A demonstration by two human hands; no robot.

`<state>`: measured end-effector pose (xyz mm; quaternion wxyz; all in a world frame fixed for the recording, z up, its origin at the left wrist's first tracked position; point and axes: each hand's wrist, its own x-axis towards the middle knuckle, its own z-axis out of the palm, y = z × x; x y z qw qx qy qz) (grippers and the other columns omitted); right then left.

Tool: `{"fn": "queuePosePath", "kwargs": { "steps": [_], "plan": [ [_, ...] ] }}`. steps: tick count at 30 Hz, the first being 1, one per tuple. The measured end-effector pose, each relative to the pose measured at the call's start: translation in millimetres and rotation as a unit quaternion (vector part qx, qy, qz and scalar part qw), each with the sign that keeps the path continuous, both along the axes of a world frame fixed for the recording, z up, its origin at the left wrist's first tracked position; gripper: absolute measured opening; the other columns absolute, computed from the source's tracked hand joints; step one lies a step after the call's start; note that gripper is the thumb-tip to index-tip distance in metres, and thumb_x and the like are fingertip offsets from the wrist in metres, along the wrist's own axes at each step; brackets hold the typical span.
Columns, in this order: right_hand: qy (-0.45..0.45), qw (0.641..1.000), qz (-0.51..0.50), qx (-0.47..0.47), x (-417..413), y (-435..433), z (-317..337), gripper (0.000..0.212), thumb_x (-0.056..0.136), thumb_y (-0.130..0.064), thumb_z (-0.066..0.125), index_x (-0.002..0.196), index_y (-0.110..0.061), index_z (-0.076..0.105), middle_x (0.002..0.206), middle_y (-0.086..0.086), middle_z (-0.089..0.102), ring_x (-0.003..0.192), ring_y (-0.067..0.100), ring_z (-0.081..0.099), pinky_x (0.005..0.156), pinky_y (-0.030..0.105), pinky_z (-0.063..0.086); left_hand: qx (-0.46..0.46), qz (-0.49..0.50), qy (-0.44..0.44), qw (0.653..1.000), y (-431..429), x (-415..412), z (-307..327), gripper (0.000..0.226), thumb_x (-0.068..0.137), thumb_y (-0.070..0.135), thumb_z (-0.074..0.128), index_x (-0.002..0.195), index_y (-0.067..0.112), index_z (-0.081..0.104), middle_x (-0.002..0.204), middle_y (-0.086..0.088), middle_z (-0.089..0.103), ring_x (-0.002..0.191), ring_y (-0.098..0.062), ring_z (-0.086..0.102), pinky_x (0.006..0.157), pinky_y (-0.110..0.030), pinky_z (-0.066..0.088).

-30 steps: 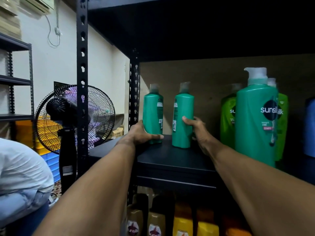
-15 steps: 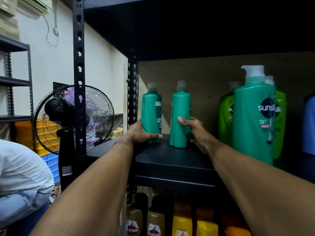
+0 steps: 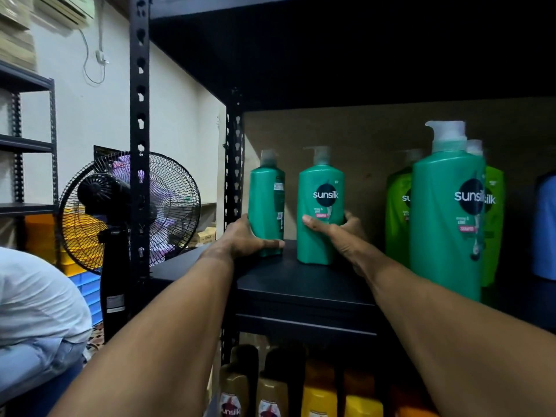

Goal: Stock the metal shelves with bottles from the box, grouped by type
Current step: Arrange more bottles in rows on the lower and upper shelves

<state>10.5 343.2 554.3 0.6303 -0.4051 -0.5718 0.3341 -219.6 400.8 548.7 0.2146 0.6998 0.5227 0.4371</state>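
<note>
Two teal pump bottles stand upright at the back left of the black metal shelf [image 3: 301, 284]. My left hand [image 3: 249, 239] wraps the base of the left teal bottle [image 3: 266, 197], whose side label faces me. My right hand [image 3: 337, 233] grips the right teal bottle [image 3: 320, 203], whose Sunsilk front label faces me. Another large teal bottle [image 3: 445, 212] stands nearer on the right, with light green bottles [image 3: 397, 212] behind it. The box is out of view.
A blue bottle [image 3: 546, 227] shows at the far right edge. Gold [image 3: 267, 395] and yellow bottles [image 3: 319, 398] fill the shelf below. A standing fan [image 3: 126, 212] is left of the shelf post [image 3: 140, 145], and a person in white [image 3: 36, 299] sits at lower left.
My right hand has turned the right teal bottle so its front label now faces me; before, its side showed. My left hand stays on the left bottle.
</note>
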Motion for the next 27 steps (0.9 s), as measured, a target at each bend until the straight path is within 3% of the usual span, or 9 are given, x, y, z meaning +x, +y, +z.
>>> {"fn": "queuePosePath", "kwargs": {
  "steps": [3,6,9,11,15,17,23,27],
  "plan": [
    [-0.047,0.998,-0.046,0.016,-3.1,5.2,-2.3,0.060,0.056,-0.039,0.097,0.095,-0.028,0.054,0.096,-0.009,0.069,0.087,0.009,0.069,0.074,0.028,0.057,0.002,0.000,0.003,1.000,-2.3,0.9,-1.5,0.095,0.052,0.048,0.099,0.132,0.021,0.054,0.118,0.002,0.071,0.106,-0.016,0.069,0.102,-0.038,0.055],
    [-0.083,0.996,-0.027,-0.005,-2.8,9.4,-2.7,0.083,0.046,-0.054,0.095,0.115,-0.023,0.060,0.105,-0.003,0.073,0.091,0.014,0.072,0.080,0.036,0.061,-0.003,0.012,0.014,1.000,-0.7,-1.3,-0.2,0.105,0.046,0.056,0.098,0.134,0.022,0.052,0.121,0.003,0.069,0.107,-0.016,0.067,0.102,-0.038,0.054],
    [-0.069,0.997,-0.028,-0.012,3.1,13.8,-3.6,0.039,0.074,-0.021,0.088,0.104,-0.019,0.063,0.090,-0.006,0.072,0.073,0.004,0.071,0.058,0.018,0.056,-0.009,0.012,0.016,1.000,1.3,-3.4,0.5,0.114,0.039,0.061,0.098,0.135,0.022,0.050,0.122,0.003,0.069,0.108,-0.016,0.067,0.102,-0.039,0.055],
    [-0.078,0.996,-0.047,-0.009,3.9,14.6,-4.3,0.043,0.077,-0.021,0.087,0.111,-0.018,0.061,0.094,-0.005,0.071,0.076,0.004,0.069,0.054,0.013,0.052,-0.009,0.009,0.013,1.000,0.3,-3.4,0.8,0.116,0.038,0.061,0.097,0.136,0.022,0.050,0.121,0.003,0.069,0.108,-0.016,0.067,0.102,-0.040,0.055],
    [-0.071,0.995,-0.071,-0.013,5.3,26.0,-6.9,0.074,0.075,-0.031,0.088,0.131,-0.013,0.042,0.121,0.004,0.063,0.098,0.016,0.066,0.076,0.027,0.054,-0.011,0.008,0.017,1.000,-0.9,-3.3,0.7,0.122,0.032,0.067,0.094,0.136,0.022,0.050,0.122,0.002,0.069,0.109,-0.018,0.067,0.102,-0.041,0.055],
    [-0.068,0.995,-0.067,-0.024,5.9,30.0,-7.3,0.073,0.076,-0.032,0.087,0.130,-0.014,0.040,0.124,0.004,0.061,0.101,0.017,0.065,0.083,0.032,0.055,-0.011,0.006,0.026,1.000,-1.3,-3.0,1.0,0.121,0.033,0.069,0.093,0.136,0.022,0.049,0.122,0.002,0.069,0.109,-0.018,0.067,0.102,-0.041,0.055],
    [-0.066,0.996,-0.045,-0.028,9.0,29.4,-6.9,0.065,0.081,-0.025,0.083,0.119,-0.023,0.031,0.115,-0.001,0.054,0.088,0.009,0.058,0.071,0.025,0.049,-0.010,0.014,0.037,0.999,-1.2,-2.9,2.0,0.127,0.029,0.074,0.091,0.137,0.023,0.048,0.123,0.002,0.067,0.110,-0.018,0.066,0.103,-0.041,0.054],
    [-0.089,0.994,-0.049,-0.033,8.8,31.6,-9.5,0.076,0.074,-0.016,0.089,0.120,-0.024,0.029,0.125,0.004,0.059,0.108,0.020,0.062,0.088,0.035,0.054,-0.012,0.016,0.034,0.999,-4.1,-2.2,2.4,0.124,0.032,0.071,0.091,0.138,0.022,0.048,0.125,0.000,0.066,0.111,-0.020,0.065,0.103,-0.042,0.053]
  ]
}}
